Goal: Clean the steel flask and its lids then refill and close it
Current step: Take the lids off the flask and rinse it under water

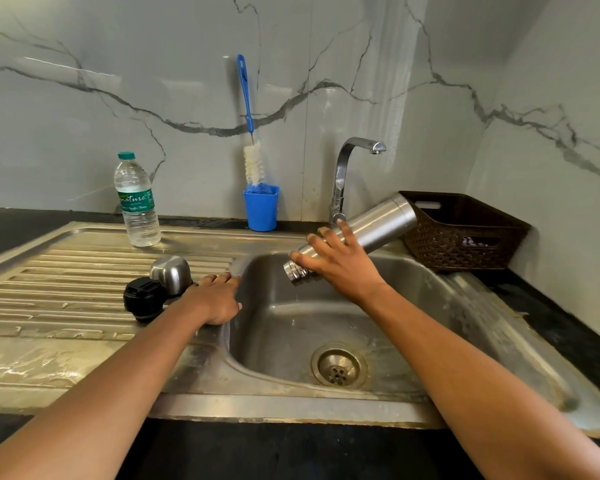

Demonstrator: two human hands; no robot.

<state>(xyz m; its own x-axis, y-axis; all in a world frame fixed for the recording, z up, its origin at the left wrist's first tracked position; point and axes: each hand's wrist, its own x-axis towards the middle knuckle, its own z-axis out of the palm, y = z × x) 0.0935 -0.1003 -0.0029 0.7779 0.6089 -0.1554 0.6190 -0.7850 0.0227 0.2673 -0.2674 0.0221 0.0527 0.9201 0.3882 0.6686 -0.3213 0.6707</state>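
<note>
My right hand (336, 265) grips the steel flask (378, 226) near its neck and holds it tilted above the sink basin (291, 327), open mouth pointing down and left, base raised toward the tap. A thin trickle of water falls from the mouth. My left hand (219, 299) rests flat on the sink's left rim, fingers straight. Just left of it on the ribbed drainboard (66, 282) stand the steel cup lid (172, 273) and the black inner lid (144, 297), side by side.
A plastic water bottle (137, 202) stands at the back of the drainboard. A blue cup (261, 207) against the wall holds a bottle brush (252, 133). The tap (352, 168) is behind the basin, and a brown woven basket (465, 230) fills the right corner.
</note>
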